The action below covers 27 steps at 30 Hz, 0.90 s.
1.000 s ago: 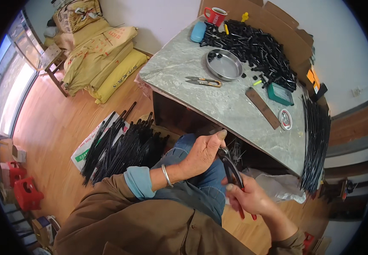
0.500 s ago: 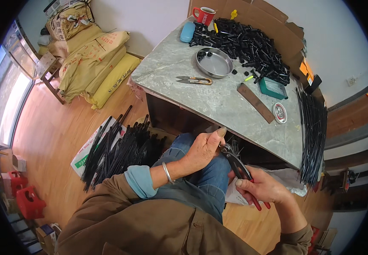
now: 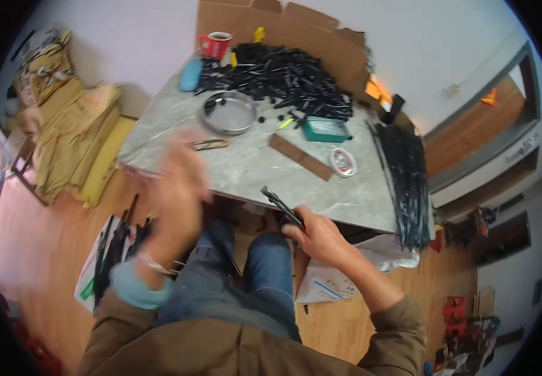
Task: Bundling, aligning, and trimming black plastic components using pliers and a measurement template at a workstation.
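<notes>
My right hand (image 3: 324,239) grips a pair of pliers (image 3: 281,205), its dark jaws pointing up and to the left at the table's front edge. Smeared by motion, my left hand (image 3: 180,194) is raised over the table's left front edge; its fingers are too blurred to read. Just beyond it lie thread snips (image 3: 210,144), partly hidden by the hand. A round steel dish (image 3: 251,127) with a few small black pieces stands behind them. On the floor below my left hand, a bundle of black rods (image 3: 109,257) is half covered by my arm.
A heap of black tubular parts (image 3: 283,75) fills the table's back, beside a red mug (image 3: 216,45) and a blue case (image 3: 190,75). A wooden strip (image 3: 299,156), green box (image 3: 327,130) and round tin (image 3: 343,161) lie right. Long black strands (image 3: 402,182) line the right edge.
My left hand has moved away from the pliers, left and up toward the thread snips. My right hand has lifted the pliers up and left. The view has turned to the right.
</notes>
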{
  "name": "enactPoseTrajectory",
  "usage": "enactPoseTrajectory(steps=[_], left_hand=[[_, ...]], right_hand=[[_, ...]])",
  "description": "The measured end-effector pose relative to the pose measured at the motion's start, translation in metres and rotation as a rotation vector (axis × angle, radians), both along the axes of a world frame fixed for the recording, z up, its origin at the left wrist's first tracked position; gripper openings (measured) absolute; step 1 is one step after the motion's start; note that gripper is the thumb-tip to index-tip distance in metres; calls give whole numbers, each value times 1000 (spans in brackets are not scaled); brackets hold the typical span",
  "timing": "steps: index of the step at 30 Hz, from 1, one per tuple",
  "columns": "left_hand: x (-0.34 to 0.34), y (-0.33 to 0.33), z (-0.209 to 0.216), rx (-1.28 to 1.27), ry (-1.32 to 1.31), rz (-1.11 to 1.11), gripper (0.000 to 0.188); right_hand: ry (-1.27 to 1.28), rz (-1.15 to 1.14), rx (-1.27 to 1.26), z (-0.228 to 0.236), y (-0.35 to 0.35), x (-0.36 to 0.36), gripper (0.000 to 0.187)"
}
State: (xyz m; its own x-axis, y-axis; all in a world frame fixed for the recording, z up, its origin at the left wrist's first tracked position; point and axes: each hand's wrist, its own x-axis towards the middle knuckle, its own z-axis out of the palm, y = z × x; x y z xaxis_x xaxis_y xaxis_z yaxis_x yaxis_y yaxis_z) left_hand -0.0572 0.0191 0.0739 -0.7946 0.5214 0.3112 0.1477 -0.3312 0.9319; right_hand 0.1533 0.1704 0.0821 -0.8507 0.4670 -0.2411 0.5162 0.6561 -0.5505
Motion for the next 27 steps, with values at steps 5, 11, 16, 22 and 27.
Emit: enactPoseTrajectory(steps=[5, 11, 16, 22, 27], left_hand=[[-113, -95, 94, 378, -67, 272, 39], [-197, -149, -89, -349, 54, 615, 40], [-194, -162, -314, -1085, 535, 603, 39], [-148, -134, -420, -1516, 304, 453, 48], [-138, -120, -442, -1599, 146, 142, 56]], right_hand=[[-99, -163, 565, -42, 79, 28, 49], [77, -232, 749, -60, 109, 43, 43], [261, -466, 1015, -74, 214, 79, 38], [-257, -837, 1170, -80, 321, 125, 50], [-580, -982, 957, -74, 357, 129, 44]])
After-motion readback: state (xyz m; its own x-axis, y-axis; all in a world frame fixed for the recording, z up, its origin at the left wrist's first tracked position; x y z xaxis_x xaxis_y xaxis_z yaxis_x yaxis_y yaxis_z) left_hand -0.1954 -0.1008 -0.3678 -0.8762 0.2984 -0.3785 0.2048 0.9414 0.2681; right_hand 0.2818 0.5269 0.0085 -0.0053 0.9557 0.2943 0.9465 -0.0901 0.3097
